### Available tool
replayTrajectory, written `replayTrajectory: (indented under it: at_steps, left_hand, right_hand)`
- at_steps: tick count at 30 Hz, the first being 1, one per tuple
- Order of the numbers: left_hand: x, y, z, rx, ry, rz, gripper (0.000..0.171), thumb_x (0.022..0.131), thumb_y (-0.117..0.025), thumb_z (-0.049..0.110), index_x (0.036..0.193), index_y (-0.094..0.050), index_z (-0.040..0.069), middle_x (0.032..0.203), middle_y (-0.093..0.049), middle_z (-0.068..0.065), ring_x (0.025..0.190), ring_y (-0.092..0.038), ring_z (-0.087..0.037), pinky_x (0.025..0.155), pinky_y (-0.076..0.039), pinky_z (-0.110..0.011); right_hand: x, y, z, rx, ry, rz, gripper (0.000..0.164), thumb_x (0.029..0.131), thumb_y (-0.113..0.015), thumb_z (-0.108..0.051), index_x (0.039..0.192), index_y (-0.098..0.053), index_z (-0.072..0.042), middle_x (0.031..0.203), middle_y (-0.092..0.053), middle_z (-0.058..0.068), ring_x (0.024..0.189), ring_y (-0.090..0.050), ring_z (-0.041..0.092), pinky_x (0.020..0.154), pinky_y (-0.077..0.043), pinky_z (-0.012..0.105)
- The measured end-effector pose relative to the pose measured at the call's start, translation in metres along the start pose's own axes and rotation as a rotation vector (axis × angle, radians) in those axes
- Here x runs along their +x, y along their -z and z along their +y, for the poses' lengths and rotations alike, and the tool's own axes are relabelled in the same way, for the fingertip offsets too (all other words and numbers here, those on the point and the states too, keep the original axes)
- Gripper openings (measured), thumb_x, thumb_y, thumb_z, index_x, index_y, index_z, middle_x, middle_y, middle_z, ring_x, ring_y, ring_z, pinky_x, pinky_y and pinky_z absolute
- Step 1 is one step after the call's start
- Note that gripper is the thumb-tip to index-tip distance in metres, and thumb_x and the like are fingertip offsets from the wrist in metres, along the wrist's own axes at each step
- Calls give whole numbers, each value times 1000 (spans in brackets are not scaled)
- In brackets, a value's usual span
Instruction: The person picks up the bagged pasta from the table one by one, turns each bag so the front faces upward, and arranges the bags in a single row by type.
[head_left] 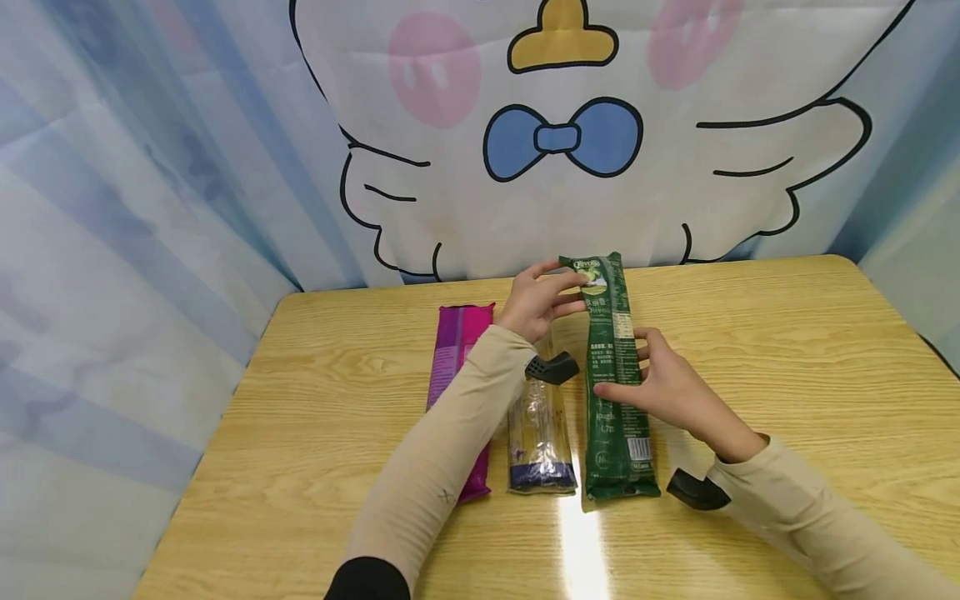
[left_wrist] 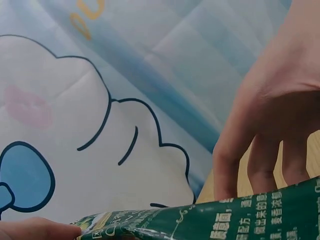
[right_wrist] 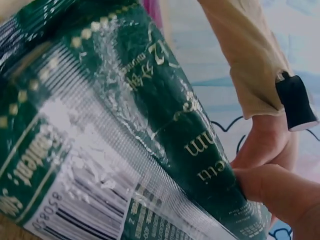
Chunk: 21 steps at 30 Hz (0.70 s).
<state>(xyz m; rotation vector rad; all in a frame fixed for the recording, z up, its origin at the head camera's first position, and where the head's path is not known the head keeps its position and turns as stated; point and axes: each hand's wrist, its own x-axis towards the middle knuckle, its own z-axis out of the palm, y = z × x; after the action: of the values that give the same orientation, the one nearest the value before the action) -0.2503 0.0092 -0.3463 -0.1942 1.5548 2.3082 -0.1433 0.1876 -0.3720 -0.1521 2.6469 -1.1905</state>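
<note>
A long green spaghetti packet (head_left: 618,450) stands out in the head view, printed with white lettering and a barcode. At its top end my left hand (head_left: 534,302) pinches the left edge. My right hand (head_left: 670,385) grips it farther down from the right, thumb across the front and fingers at the far side. The right wrist view shows the packet (right_wrist: 145,115) close up, with the thumb pressed on it. To its left lies a clear packet (head_left: 536,425) with a dark blue end band, partly under my left forearm. A magenta packet (head_left: 472,479) lies beyond that, also partly covered.
All the packets are on a light wooden table (head_left: 322,417). Behind it hangs a curtain (head_left: 555,217) with a cartoon print, and another stretch of pale blue fabric (head_left: 112,292) runs along the left side. Black wrist devices (head_left: 697,490) stick out from both sleeves.
</note>
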Motion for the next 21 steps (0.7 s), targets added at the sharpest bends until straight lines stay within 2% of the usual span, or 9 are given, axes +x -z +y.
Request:
replayTrajectory:
  at_steps: [6,9,13,16,21]
  left_hand:
    - [0,0,0,20,-11,-11,63,91,-68,0,148,-44,12,114,-69,-12,66,-69,-16,62,-62,-27]
    - [-1,0,1,36,-18,-14,64,90,-69,0,147,-44,13,112,-70,-13,65,-70,-17,74,-63,-35]
    - [-1,1,1,60,-27,-23,64,90,-70,1,147,-45,13,110,-72,-13,62,-70,-19,87,-58,-44]
    - [-2,2,1,64,-33,-29,64,90,-70,1,147,-44,13,111,-71,-14,67,-72,-20,83,-60,-42]
    - [-4,3,1,67,-51,-32,64,89,-71,2,146,-44,12,114,-71,-14,95,-73,-28,75,-64,-38]
  right_hand:
    - [-1,2,1,107,5,-4,99,87,-77,-37,153,-15,4,141,-38,35,118,-50,49,78,-57,48]
    - [-2,4,0,147,6,-9,97,87,-77,-32,154,-15,3,140,-37,35,115,-52,48,76,-58,45]
    - [-4,6,-1,170,5,-23,97,88,-76,-28,155,-13,3,141,-35,37,118,-50,50,77,-58,45]
    - [-4,8,-1,185,8,-35,98,88,-76,-26,156,-11,3,143,-33,38,121,-48,52,79,-58,46]
    - [-4,11,0,265,18,-55,96,89,-75,-20,156,-11,2,144,-35,37,122,-49,51,77,-59,42]
